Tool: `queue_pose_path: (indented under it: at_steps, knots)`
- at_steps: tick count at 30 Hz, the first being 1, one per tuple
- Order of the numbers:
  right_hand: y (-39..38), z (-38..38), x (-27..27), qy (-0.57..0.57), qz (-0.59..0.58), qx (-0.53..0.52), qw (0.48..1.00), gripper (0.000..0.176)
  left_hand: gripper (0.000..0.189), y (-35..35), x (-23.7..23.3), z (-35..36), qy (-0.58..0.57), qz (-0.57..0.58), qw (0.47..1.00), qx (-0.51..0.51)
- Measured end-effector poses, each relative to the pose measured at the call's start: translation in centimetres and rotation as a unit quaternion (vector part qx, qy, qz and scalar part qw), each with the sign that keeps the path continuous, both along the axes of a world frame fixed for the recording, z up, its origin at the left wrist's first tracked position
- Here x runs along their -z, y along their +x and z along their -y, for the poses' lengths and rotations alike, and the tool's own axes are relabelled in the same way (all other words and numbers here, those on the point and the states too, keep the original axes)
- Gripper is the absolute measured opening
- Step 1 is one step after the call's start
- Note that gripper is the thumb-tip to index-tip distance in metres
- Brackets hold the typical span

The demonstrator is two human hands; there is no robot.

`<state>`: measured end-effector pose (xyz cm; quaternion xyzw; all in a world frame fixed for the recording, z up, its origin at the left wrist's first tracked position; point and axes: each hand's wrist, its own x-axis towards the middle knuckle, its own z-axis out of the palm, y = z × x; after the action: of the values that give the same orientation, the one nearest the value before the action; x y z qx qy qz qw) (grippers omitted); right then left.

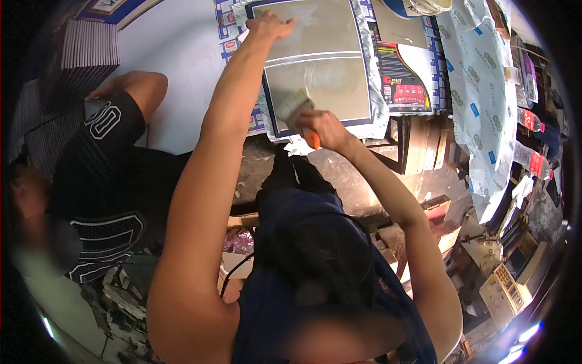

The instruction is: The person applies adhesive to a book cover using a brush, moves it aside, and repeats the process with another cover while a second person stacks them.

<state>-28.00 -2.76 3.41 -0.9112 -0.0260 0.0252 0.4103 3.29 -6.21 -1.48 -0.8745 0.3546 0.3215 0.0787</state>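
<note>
A flat grey-tan sheet (339, 79) with a dark blue border and a white double line across it lies on the table in front of me. My right hand (327, 128) is closed round the orange handle of a wide paintbrush (295, 104). The pale bristles meet the sheet's lower left part, where whitish wet-looking streaks show. My left hand (270, 26) rests on the upper left of the sheet near its border, fingers stretched out and nothing visible held. Crumpled silvery wrapping (379, 115) sticks out around the sheet's edges.
A person in a black jersey (109, 127) sits close at my left, by a white tabletop (188, 67). Stacks of thin boards (91, 45) stand beyond. A tub (427, 6) is at the top right. Printed wrapping (476, 91) and bottles (530, 120) lie right.
</note>
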Motion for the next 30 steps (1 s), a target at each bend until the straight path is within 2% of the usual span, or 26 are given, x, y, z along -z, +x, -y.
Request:
queue_pose_path:
  at_steps: [3,4,5,7,9,10,11,13,14,15,16,17,18,19,20,21,22,23,25,26,27,28,29,30]
  knots:
    - [-4.5,1.0,-1.3,-0.038,-0.069,-0.037,0.996,0.017,0.076,-0.5,0.6,-1.0,-0.03,0.028,0.999,0.003]
    - [-5.1,1.5,-2.9,-0.063,-0.16,-0.051,0.984,0.016,0.076,0.0,0.6,-0.9,-0.05,0.049,0.998,0.003]
    - [-6.0,2.0,-3.3,-0.08,-0.181,-0.054,0.979,0.018,0.073,-0.1,0.8,-1.2,-0.098,0.063,0.993,-0.004]
    - [-7.9,3.7,-5.0,0.032,-0.062,0.029,0.997,0.015,0.068,-1.7,1.5,-3.6,-0.189,0.09,0.978,-0.019]
    - [-10.6,4.9,-6.2,0.037,-0.017,0.186,0.982,0.021,0.057,-4.9,2.3,-8.1,-0.466,0.128,0.874,-0.038]
    - [-12.3,4.8,-6.4,0.187,-0.054,0.34,0.92,0.024,0.051,-7.6,0.7,-10.5,-0.493,0.13,0.858,-0.066]
    - [-13.8,4.5,-6.6,0.33,-0.091,0.478,0.809,0.027,0.049,-10.7,-0.3,-12.9,-0.47,0.123,0.866,-0.121]
    - [-13.9,3.7,-7.7,0.342,-0.007,0.557,0.757,0.03,0.038,-16.6,0.0,-17.5,-0.477,0.103,0.86,-0.149]
    - [-13.7,3.4,-7.1,0.3,-0.033,0.587,0.751,0.029,0.034,-19.6,0.2,-19.1,-0.475,0.099,0.861,-0.155]
    - [-13.3,3.3,-5.8,0.258,-0.059,0.617,0.741,0.028,0.04,-22.4,0.5,-20.6,-0.42,0.093,0.891,-0.148]
    - [-12.5,2.9,-2.8,0.118,0.088,0.565,0.812,0.019,0.043,-24.8,-1.4,-21.1,-0.386,0.06,0.91,-0.141]
    - [-11.2,2.3,-2.4,0.011,0.128,0.536,0.834,0.015,0.052,-26.3,-2.2,-21.5,-0.327,0.026,0.934,-0.141]
    - [-9.1,0.6,-3.5,0.017,0.043,0.581,0.813,0.023,0.059,-27.6,-1.6,-21.9,-0.294,0.039,0.949,-0.109]
    - [-8.0,-0.5,-2.0,0.1,-0.025,0.582,0.807,0.029,0.064,-28.2,-1.2,-21.9,-0.253,0.037,0.962,-0.097]
    - [-7.2,-1.8,0.4,0.15,-0.024,0.546,0.824,0.026,0.065,-28.3,-1.6,-21.8,-0.223,0.026,0.97,-0.089]
    - [-6.0,-3.0,1.4,0.154,0.033,0.511,0.845,0.024,0.066,-28.7,-2.1,-21.7,-0.192,0.014,0.978,-0.081]
    - [-5.4,-3.7,0.9,0.144,0.018,0.471,0.87,0.023,0.067,-29.1,-2.0,-21.8,-0.19,0.024,0.979,-0.074]
    - [-5.4,-4.0,3.4,0.077,-0.013,0.425,0.902,0.023,0.069,-29.3,-1.7,-21.9,-0.188,0.034,0.979,-0.069]
    - [-7.6,-2.0,4.9,0.076,0.024,0.457,0.886,0.024,0.072,-29.4,-1.6,-21.7,-0.179,0.047,0.981,-0.058]
    - [-9.5,-0.4,5.0,0.066,-0.025,0.515,0.854,0.024,0.073,-29.5,-1.7,-21.6,-0.171,0.049,0.983,-0.052]
    - [-12.0,1.6,8.8,-0.026,0.051,0.545,0.837,0.025,0.075,-29.6,-1.9,-21.8,-0.16,0.05,0.985,-0.047]
    - [-13.3,3.8,5.3,-0.018,-0.005,0.542,0.84,0.024,0.079,-29.6,-1.8,-21.9,-0.158,0.058,0.985,-0.036]
    - [-14.7,5.5,5.1,-0.081,0.053,0.555,0.826,0.025,0.078,-29.6,-2.2,-22.2,-0.145,0.042,0.988,-0.034]
    - [-15.2,6.8,3.6,-0.093,-0.004,0.585,0.806,0.027,0.078,-29.3,-2.8,-22.1,-0.134,0.026,0.99,-0.032]
